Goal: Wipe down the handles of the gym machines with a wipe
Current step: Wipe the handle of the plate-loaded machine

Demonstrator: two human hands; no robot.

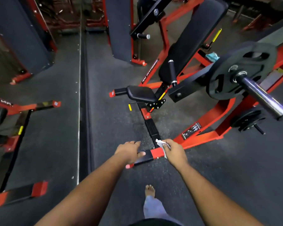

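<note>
A long dark floor channel (82, 95) runs from 12 to 6 o'clock, with open rubber floor (59, 144) on both sides. At centre the left hand (129, 152) reaches out, fingers released, above the machine's base bar (147, 156). Just right, the right hand (173, 151) has its fingers grasping the white wipe (160, 143) against that bar. At 2 o'clock the loaded weight plate (238, 70) and black handle (172, 72) crowd the room.
</note>
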